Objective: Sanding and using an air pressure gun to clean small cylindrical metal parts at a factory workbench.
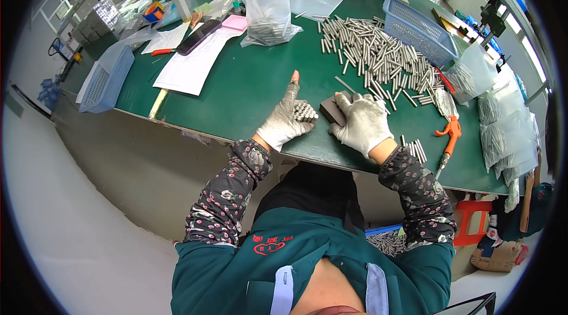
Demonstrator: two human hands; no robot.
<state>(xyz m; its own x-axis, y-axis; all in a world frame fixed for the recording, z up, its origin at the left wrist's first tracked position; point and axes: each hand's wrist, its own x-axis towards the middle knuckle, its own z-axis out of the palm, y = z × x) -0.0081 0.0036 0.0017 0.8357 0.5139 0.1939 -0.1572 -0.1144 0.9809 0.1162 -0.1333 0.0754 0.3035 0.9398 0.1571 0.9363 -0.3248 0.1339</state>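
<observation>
My left hand (280, 122), in a grey-white glove with a bare thumb tip, is wrapped round a bundle of short metal pins (305, 111). Their round ends face up, packed tightly together. Just to the right, my gloved right hand (362, 122) is closed over a dark grey-brown block (333, 112) on the green table. Its fingertips are curled and partly hidden. One loose pin (345, 84) lies beyond those fingers. Beside the right wrist lie several more pins (416, 150). A large heap of similar pins (378, 48) spreads over the table beyond my right hand.
Around the heap are a blue perforated basket (419, 34), an orange air gun (451, 135) and bags of pins (507, 122). Farther left stand a bag of pins (267, 10), papers (192, 66), a dark phone (199, 37) and another blue basket (107, 81). Two people are in the background.
</observation>
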